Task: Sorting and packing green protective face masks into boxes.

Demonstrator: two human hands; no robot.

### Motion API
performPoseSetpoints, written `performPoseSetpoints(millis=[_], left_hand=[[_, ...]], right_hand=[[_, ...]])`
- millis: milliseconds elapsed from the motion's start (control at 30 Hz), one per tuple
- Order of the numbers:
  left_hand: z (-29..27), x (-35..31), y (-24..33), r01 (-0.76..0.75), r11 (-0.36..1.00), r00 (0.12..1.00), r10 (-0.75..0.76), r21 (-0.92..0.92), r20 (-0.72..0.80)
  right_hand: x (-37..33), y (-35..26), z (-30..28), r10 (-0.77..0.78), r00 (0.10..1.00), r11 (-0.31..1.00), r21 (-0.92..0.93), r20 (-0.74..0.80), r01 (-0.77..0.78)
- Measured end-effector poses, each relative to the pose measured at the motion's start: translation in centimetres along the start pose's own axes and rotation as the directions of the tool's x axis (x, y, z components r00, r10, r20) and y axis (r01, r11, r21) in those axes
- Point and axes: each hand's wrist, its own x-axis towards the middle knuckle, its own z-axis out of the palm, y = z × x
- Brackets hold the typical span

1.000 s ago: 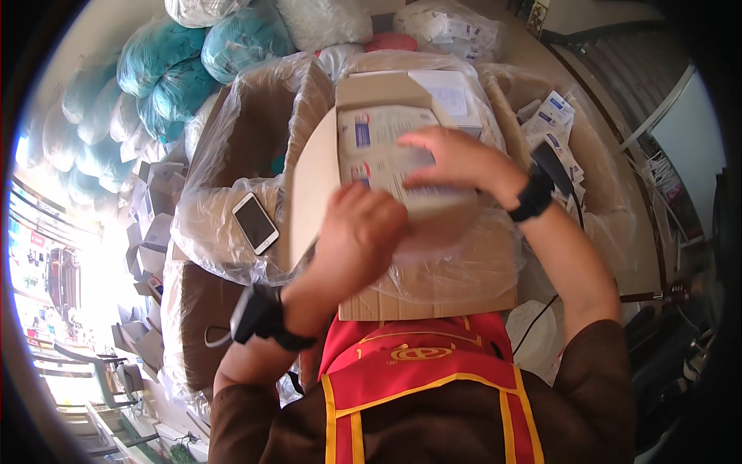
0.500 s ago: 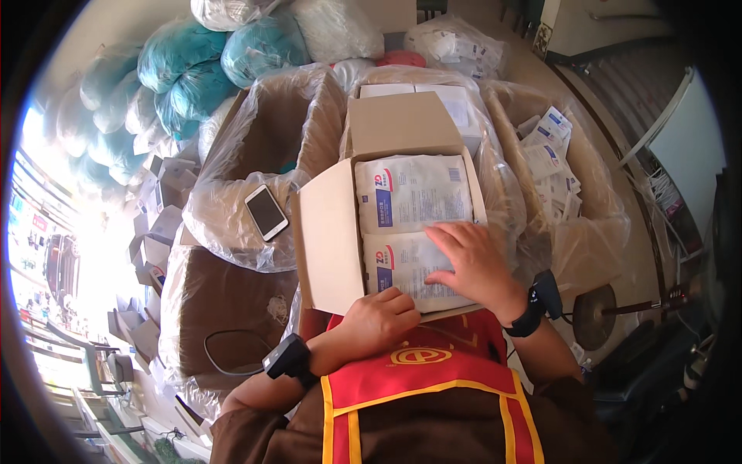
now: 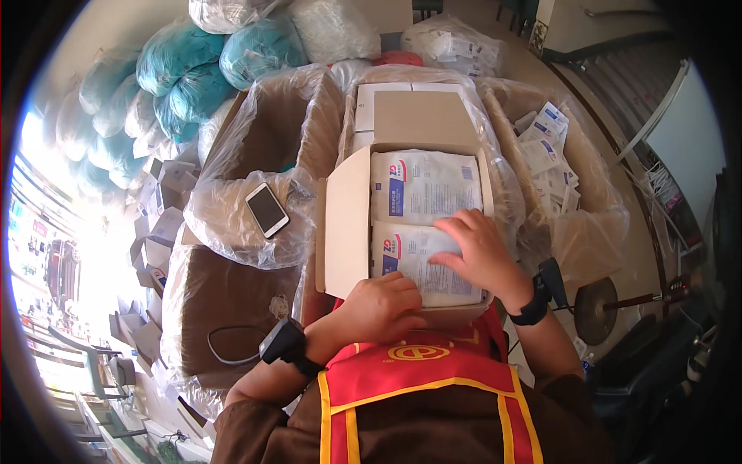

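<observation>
An open cardboard box stands in front of me with its flaps folded out. Two stacks of flat white packets with blue and red print fill it, a far packet and a near packet. At the box's near left corner, my left hand is closed over the front wall, fingers curled on the inner side and thumb outside. My right hand reaches over the right side, its thumb and fingers apart, fingertips resting on or just above the near packet.
Plastic-lined bins surround the box: an empty-looking left bin, a lower left bin, and a right bin with loose packets. A phone lies on plastic. White boxes sit behind; filled bags are piled far left.
The box has shifted slightly to the right and turned straighter, showing more white boxes behind it. Both hands have moved a little with it, keeping nearly the same pose.
</observation>
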Motion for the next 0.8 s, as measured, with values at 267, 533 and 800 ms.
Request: performPoseSetpoints(millis=[267,533,800], left_hand=[[-3.1,1.7,-1.5,0.323,0.854,0.633,-0.516,-0.408,-0.578],[-3.7,3.4,-2.7,0.297,0.606,0.752,-0.625,-0.738,-0.211],[-4.7,4.4,0.3,0.286,0.835,0.804,-0.476,-0.47,-0.357]], right_hand=[[3.3,-0.7,-0.9,-0.066,0.997,0.984,0.167,0.025,0.061],[3.6,-2.4,-3.2,0.045,0.994,0.94,0.332,0.096,-0.074],[5.1,-3.5,-3.2,-0.17,0.98,0.916,0.382,0.098,0.121]])
